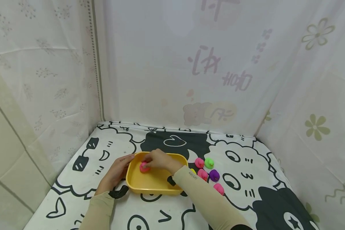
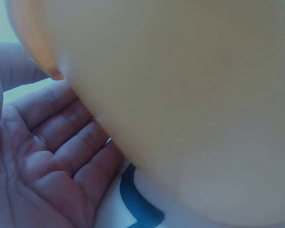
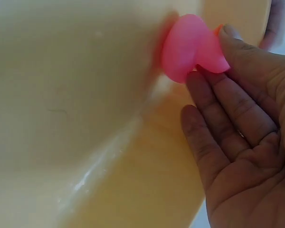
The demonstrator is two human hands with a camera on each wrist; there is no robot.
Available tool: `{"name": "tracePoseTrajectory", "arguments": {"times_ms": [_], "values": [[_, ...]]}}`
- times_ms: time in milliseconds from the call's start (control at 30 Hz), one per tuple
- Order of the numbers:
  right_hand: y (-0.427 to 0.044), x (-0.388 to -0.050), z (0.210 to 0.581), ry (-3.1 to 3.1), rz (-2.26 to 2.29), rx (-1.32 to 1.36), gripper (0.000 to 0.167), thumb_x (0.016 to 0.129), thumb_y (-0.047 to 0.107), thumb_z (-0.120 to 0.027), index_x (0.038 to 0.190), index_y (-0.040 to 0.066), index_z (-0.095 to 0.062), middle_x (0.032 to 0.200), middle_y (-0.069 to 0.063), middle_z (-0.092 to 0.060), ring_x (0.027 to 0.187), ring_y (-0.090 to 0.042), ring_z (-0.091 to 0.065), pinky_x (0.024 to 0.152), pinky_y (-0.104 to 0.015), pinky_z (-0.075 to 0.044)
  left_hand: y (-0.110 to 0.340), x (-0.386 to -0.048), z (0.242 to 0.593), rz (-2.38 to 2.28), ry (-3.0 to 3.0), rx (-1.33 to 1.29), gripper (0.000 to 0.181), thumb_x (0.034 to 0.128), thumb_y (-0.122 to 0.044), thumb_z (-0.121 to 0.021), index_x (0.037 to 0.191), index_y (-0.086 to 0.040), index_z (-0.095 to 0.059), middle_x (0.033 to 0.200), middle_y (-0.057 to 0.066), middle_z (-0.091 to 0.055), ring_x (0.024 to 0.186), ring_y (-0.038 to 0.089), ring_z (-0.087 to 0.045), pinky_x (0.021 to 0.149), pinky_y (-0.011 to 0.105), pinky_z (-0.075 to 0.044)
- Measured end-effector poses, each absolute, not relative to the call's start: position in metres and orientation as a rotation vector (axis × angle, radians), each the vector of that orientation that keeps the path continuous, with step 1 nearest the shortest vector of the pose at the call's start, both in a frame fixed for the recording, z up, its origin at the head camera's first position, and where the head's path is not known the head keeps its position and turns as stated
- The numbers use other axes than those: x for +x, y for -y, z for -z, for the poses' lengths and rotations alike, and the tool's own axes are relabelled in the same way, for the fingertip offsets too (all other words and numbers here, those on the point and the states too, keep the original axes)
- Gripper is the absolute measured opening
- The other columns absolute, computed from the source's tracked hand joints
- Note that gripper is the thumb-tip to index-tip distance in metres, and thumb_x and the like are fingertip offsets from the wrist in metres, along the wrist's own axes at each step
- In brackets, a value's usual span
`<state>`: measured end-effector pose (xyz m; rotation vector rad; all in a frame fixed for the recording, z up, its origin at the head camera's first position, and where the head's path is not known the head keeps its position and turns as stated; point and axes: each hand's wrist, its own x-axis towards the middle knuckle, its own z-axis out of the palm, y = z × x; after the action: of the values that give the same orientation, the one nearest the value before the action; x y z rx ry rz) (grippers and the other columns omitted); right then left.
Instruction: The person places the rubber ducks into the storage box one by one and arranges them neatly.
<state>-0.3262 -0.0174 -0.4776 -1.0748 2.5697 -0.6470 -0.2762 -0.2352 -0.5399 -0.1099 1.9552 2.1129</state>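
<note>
Inside the yellow tray (image 1: 155, 185), near its left end, my right hand (image 1: 158, 159) pinches a pink rubber duck (image 1: 144, 167) between thumb and fingertips. The right wrist view shows the same pink duck (image 3: 187, 47) close to the tray wall, its orange bill partly covered by the thumb. My left hand (image 1: 118, 169) touches the outside of the tray at its left end. Its fairly straight fingers (image 2: 61, 142) lie against the tray's outer side in the left wrist view, their tips hidden by it.
Right of the tray lie several small ducks: a green duck (image 1: 209, 163), a purple duck (image 1: 214, 175) and pink ducks (image 1: 218, 188). A yellow duck (image 1: 193, 171) is mostly hidden by my right forearm. A patterned cloth (image 1: 109, 140) covers the table; curtains (image 1: 161, 64) hang around it.
</note>
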Motion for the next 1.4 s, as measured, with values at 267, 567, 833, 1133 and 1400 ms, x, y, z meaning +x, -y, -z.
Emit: {"name": "tracePoseTrajectory", "arguments": {"times_ms": [267,567,833,1133,1400], "values": [[0.021,-0.321,0.481,-2.588,0.639,-1.041,0.027,0.091,0.025,-0.076,0.117,0.016,-0.075,0.1,0.013,-0.071,0.09,-0.003,-0.059,0.087,-0.015,-0.049,0.233,-0.276,0.54,-2.116,-1.959,-0.138,0.072,0.0974,-0.053,-0.059,0.149,-0.005,-0.047,0.14,0.016,-0.059,0.105,0.025,-0.068,0.087,0.037,-0.059],[0.022,-0.318,0.483,-2.593,0.626,-1.081,0.028,0.092,0.024,-0.076,0.118,0.017,-0.074,0.095,0.015,-0.067,0.088,-0.005,-0.056,0.084,-0.015,-0.048,0.234,-0.276,0.541,-2.107,-1.964,-0.157,0.072,0.0969,-0.054,-0.059,0.149,-0.006,-0.048,0.144,0.017,-0.055,0.106,0.027,-0.068,0.087,0.037,-0.059],[0.022,-0.318,0.485,-2.618,0.626,-1.071,0.035,0.091,0.026,-0.077,0.124,0.016,-0.072,0.1,0.014,-0.067,0.09,-0.005,-0.056,0.084,-0.015,-0.048,0.234,-0.276,0.543,-2.132,-1.957,-0.129,0.072,0.0982,-0.052,-0.059,0.149,-0.002,-0.046,0.142,0.018,-0.056,0.105,0.026,-0.069,0.086,0.038,-0.059],[0.02,-0.316,0.478,-2.615,0.681,-1.049,0.037,0.091,0.03,-0.076,0.125,0.017,-0.072,0.099,0.014,-0.067,0.089,-0.005,-0.055,0.081,-0.015,-0.048,0.233,-0.276,0.542,-2.142,-1.96,-0.11,0.07,0.0988,-0.05,-0.058,0.148,-0.001,-0.047,0.142,0.02,-0.055,0.102,0.028,-0.069,0.084,0.039,-0.06],[0.009,-0.318,0.47,-2.659,0.706,-1.079,0.039,0.091,0.035,-0.075,0.126,0.015,-0.072,0.116,0.007,-0.072,0.104,-0.007,-0.062,0.091,-0.018,-0.05,0.234,-0.275,0.541,-2.121,-1.967,-0.106,0.07,0.0993,-0.05,-0.057,0.149,-0.002,-0.046,0.139,0.017,-0.058,0.101,0.027,-0.069,0.084,0.038,-0.06]]}}
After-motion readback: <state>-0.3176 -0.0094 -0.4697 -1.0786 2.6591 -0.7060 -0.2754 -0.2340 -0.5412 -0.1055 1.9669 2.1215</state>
